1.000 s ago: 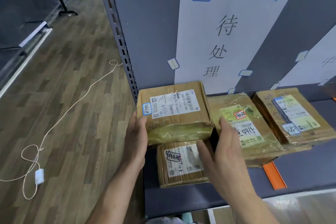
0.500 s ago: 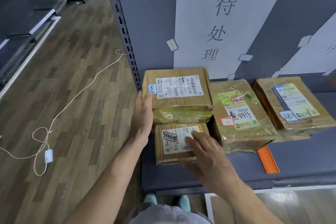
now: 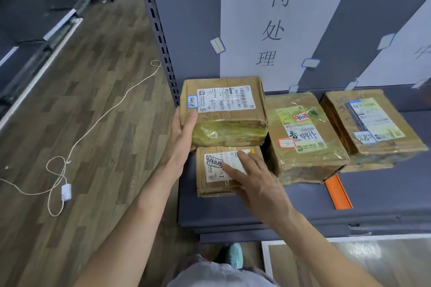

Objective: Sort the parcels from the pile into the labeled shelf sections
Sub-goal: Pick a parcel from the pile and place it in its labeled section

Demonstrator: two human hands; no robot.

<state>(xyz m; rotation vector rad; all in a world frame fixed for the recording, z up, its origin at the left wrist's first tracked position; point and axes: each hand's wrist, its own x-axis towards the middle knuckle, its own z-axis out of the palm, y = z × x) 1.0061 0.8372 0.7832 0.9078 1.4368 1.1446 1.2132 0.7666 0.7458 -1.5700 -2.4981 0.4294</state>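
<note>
A brown taped parcel (image 3: pixel 224 109) with a white label lies stacked on the back of a smaller flat parcel (image 3: pixel 217 170) at the left end of the dark shelf (image 3: pixel 233 214). My left hand (image 3: pixel 183 137) holds the upper parcel's left side, thumb on its top corner. My right hand (image 3: pixel 254 179) rests with straight fingers on the lower parcel's label. A white sign (image 3: pixel 277 21) with three characters hangs on the back panel behind them.
Two more wrapped parcels (image 3: pixel 303 137) (image 3: pixel 370 128) lie to the right on the same shelf, with an orange divider strip (image 3: pixel 338 191) in front. The shelf's slotted upright (image 3: pixel 158 28) stands at the left. A white cable with an adapter (image 3: pixel 66 191) lies on the wooden floor.
The upper parcel came down onto the lower one. My right hand left its right side and moved onto the lower parcel's label. My view dropped closer to the shelf.
</note>
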